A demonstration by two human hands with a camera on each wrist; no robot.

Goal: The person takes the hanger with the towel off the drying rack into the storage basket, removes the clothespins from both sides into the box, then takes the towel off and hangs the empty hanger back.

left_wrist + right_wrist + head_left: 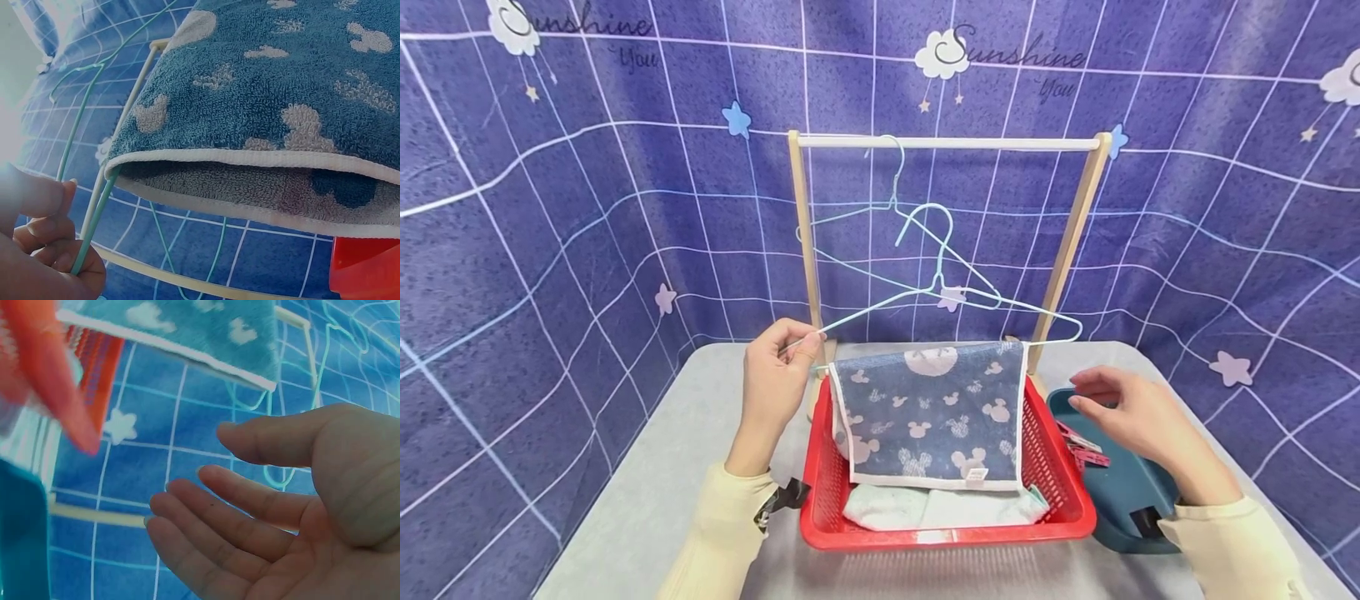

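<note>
My left hand (777, 392) grips the left corner of a pale green wire hanger (880, 306). A dark blue towel (925, 417) with a light mouse-head pattern and white edging hangs folded over the hanger's lower bar. In the left wrist view, thumb and fingers curl round the green wire beside the towel's (219, 100) open fold. To the right of the towel, my right hand (1138, 417) hovers over a teal tray (1123, 500). Its fingers are relaxed and hold nothing, as the right wrist view shows. Pink clothespins (1088, 457) lie in the tray below.
Below the towel stands a red basket (951, 538) containing folded white cloth (917, 508). Behind it rises a wooden rack with a white bar (1000, 143), where a second hanger (901, 167) hangs. A blue patterned curtain (587, 275) encloses the grey table (662, 442).
</note>
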